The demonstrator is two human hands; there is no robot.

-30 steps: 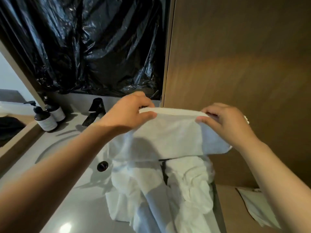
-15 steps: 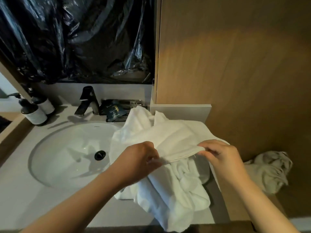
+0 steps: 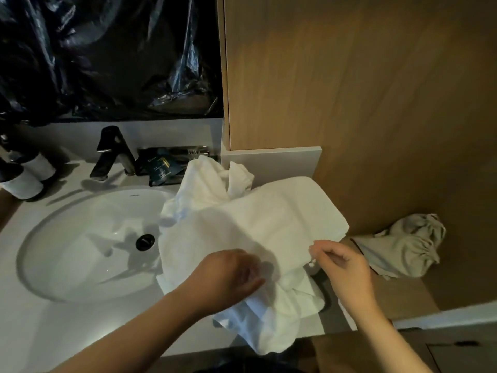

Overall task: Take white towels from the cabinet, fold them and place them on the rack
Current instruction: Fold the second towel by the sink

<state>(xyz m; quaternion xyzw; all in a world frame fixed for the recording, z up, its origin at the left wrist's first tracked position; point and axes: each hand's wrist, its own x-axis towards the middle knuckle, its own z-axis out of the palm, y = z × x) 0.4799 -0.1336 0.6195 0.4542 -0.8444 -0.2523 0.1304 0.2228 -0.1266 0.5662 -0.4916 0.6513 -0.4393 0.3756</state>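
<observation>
both the left hand (image 3: 231,275) and right hand (image 3: 343,265) pinch the near hem of a flat, soft white towel (image 3: 271,219)

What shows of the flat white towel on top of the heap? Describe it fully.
The top towel is white, soft terry by its look, spread nearly flat over crumpled white towels on the counter right of the sink. The left hand grips its near edge; the right hand pinches its near right corner.
</observation>
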